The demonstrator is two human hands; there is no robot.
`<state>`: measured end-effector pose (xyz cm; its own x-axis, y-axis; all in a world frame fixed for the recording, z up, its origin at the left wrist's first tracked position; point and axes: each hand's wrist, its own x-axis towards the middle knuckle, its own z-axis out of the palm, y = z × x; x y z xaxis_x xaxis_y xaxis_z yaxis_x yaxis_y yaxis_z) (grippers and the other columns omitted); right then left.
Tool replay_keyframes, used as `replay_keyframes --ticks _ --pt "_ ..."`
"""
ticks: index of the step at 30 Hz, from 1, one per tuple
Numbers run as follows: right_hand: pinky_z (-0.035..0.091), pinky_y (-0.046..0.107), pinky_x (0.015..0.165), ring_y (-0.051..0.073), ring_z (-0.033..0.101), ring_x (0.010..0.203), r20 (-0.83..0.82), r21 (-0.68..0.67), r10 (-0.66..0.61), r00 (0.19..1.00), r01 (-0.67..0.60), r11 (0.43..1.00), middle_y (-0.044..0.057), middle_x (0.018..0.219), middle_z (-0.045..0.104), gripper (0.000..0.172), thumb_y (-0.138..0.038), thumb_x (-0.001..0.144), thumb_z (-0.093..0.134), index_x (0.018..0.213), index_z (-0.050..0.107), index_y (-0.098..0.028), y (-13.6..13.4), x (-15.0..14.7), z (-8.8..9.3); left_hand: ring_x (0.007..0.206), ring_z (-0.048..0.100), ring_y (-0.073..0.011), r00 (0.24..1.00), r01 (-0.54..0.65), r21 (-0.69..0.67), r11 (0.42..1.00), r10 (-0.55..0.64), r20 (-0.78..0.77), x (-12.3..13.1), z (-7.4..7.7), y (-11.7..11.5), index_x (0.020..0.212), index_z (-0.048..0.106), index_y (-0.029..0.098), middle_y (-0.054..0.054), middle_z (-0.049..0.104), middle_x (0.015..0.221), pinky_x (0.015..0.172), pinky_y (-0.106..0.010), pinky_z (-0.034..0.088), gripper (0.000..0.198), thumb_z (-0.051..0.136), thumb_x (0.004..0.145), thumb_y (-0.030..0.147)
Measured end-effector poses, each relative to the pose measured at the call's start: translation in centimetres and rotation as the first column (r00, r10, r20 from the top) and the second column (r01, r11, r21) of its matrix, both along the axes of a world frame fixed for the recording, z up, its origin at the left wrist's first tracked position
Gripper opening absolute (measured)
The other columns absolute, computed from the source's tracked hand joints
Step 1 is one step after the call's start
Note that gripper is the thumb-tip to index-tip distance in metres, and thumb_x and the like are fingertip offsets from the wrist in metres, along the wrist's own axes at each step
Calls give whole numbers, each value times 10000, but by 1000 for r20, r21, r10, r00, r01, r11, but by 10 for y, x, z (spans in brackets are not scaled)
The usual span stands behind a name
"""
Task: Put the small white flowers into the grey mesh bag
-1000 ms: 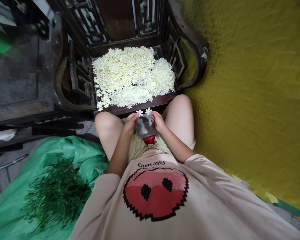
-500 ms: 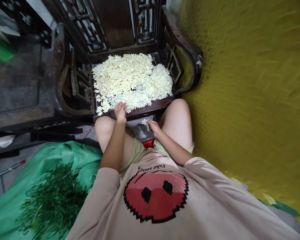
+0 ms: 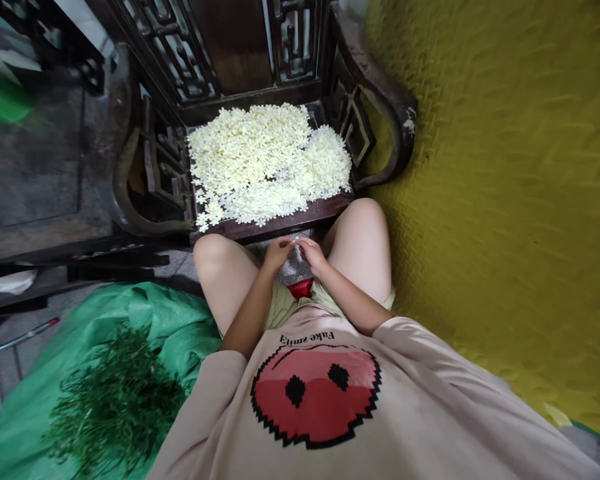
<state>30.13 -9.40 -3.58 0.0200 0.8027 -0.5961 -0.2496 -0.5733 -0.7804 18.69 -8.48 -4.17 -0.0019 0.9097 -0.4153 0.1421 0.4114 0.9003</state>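
A heap of small cream-white flowers [image 3: 265, 163] covers the seat of a dark carved wooden chair [image 3: 380, 107] in front of me. Both hands meet between my knees, just below the seat's front edge. My left hand [image 3: 277, 254] and my right hand [image 3: 311, 253] are closed in pinches that touch each other, with a bit of white flower [image 3: 295, 244] showing between the fingertips. How many flowers they hold is hidden by the fingers.
A yellow textured mat [image 3: 505, 200] fills the right side. On the left lies a green plastic sheet [image 3: 145, 313] with a bundle of thin green stems [image 3: 115, 393]. A dark floor and furniture parts lie beyond the chair's left arm.
My left hand reached to the flower heap on the seat's front edge, then came back to meet my right hand between my knees. The two flowers seen a second ago are now mostly hidden.
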Motion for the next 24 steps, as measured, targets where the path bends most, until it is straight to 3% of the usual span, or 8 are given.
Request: replay_keyframes --ticks 5,9,11,14,16,18,21,24 --pt "170 222 437 52 261 415 -65 -8 -98 993 97 995 -89 466 323 243 -386 646 627 730 557 -170 2 1 1 601 554 -120 984 -177 34 984 177 -1 -3 3 21 720 651 137 -17 623 638 642 -257 448 149 678 641 260" --pt "155 231 438 56 243 397 -15 -106 -101 995 99 989 -87 454 299 160 -326 695 553 694 532 -167 1 0 -1 632 565 -107 894 -445 215 869 446 48 -13 11 67 830 627 137 -23 614 693 667 -242 462 217 633 719 322" --pt "159 233 435 60 256 394 -6 -129 -51 999 50 990 -81 456 304 126 -289 702 526 684 533 -165 -1 0 -2 752 591 -132 876 -464 308 831 482 19 -23 16 91 905 617 146 -46 623 786 741 -260 469 277 606 750 375" --pt "168 235 429 66 266 397 -7 -137 -1 1000 0 991 -74 457 309 123 -282 707 519 678 539 -164 -2 0 -2 1036 539 -197 874 -371 398 839 461 -156 -36 22 107 1010 601 173 -92 591 1022 922 -308 408 360 640 730 395" --pt "174 231 426 68 258 397 -11 -133 -7 1000 5 991 -73 450 301 154 -310 728 508 680 542 -167 -2 0 -2 1141 471 -220 839 -359 416 835 484 -247 -40 25 98 1056 588 188 -102 547 1115 985 -320 356 392 644 728 396" --pt "185 228 424 72 254 394 -37 -118 -23 999 19 993 -70 444 299 224 -368 764 476 689 550 -170 -1 0 -3 1081 502 -209 849 -351 391 851 465 -250 -39 25 76 1022 604 179 -94 565 1059 955 -307 376 348 611 752 397" --pt "214 227 428 75 266 393 -95 -97 -7 995 -2 995 -59 445 322 381 -506 792 421 694 572 -171 1 -2 -6 786 568 -165 963 -178 221 959 216 -164 -27 23 28 869 639 164 -44 608 802 764 -281 447 255 591 755 388" --pt "251 224 438 84 325 411 -118 -78 34 992 -43 996 -34 454 399 515 -639 765 393 713 603 -172 1 -7 -7 685 543 -143 980 70 198 978 -31 -196 -10 17 -13 872 658 178 -24 609 754 690 -268 432 228 635 717 344"
